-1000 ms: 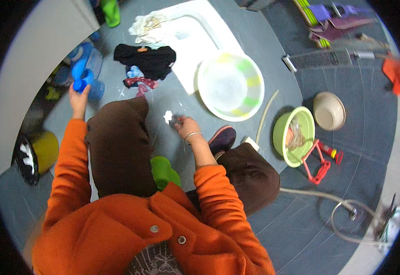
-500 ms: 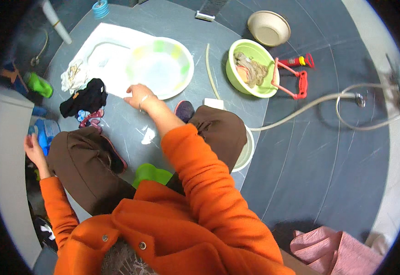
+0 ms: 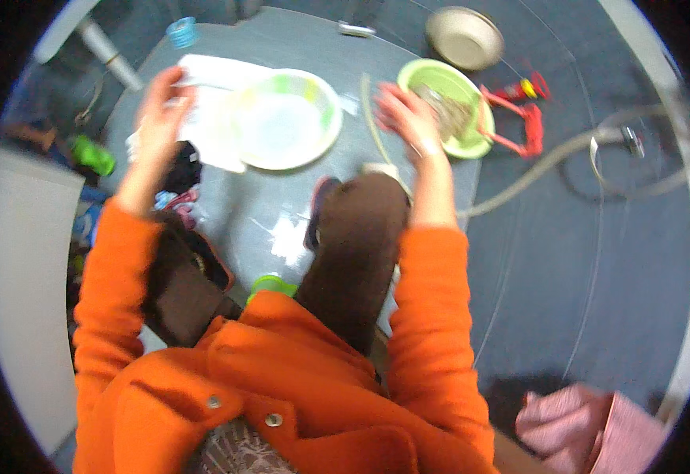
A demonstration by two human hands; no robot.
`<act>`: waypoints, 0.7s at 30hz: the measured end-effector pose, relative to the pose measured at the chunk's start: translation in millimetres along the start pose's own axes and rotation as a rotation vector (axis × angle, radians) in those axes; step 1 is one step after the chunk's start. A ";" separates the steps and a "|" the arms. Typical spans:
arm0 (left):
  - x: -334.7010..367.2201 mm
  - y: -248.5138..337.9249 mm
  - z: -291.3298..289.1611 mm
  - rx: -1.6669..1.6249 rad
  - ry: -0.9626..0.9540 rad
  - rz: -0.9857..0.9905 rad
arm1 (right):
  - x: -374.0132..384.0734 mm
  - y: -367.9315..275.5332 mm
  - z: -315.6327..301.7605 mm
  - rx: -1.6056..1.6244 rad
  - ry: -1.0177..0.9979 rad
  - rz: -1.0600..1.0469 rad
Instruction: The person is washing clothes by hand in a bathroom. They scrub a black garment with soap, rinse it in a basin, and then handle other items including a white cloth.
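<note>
My left hand (image 3: 163, 110) is raised over the clothes at the left, blurred, its fingers loosely apart with nothing seen in them. Black cloth (image 3: 182, 167) lies partly hidden beneath that arm, beside small patterned pieces (image 3: 180, 204). At the right, my right hand (image 3: 409, 120) hovers by the near-left rim of a light green tub (image 3: 477, 147), fingers apart and nothing seen in them. Beige-brown wet cloth (image 3: 454, 115) is in this tub. Between my hands, a pale basin (image 3: 285, 118) with green and yellow patches overlaps the white squat pan (image 3: 217, 73).
A beige bowl (image 3: 465, 38) leans by the back wall. A red-handled pump-like tool (image 3: 533, 126) stands beside the tub. A pale hose (image 3: 554, 167) runs along the right wall. A green bottle (image 3: 92, 155) is at left; a pink towel (image 3: 562, 426) hangs low right.
My left hand has risen from beside my left knee to above the clothes. My right hand has moved right, from the pale basin's near edge to the green tub. The view has shifted slightly.
</note>
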State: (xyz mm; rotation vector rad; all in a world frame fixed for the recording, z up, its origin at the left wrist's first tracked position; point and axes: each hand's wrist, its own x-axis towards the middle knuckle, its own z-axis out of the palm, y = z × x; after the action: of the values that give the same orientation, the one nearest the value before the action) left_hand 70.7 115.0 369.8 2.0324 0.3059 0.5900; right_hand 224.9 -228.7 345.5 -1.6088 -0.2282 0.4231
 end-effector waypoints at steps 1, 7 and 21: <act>-4.8 -8.7 19.0 -0.061 -0.013 -0.129 | -9.6 29.8 -13.1 0.222 0.026 0.023; -10.6 -174.2 50.3 0.322 0.268 -0.447 | -103.3 290.7 -83.1 0.328 0.443 0.735; -90.2 -348.6 33.4 0.696 -0.490 -1.132 | -159.8 351.2 -54.4 -0.249 0.586 0.860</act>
State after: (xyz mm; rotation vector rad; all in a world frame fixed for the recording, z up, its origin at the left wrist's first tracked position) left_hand 19.6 226.8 29.6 2.1099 1.3532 -0.7987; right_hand 64.3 -372.3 20.9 -1.9522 0.9174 0.5561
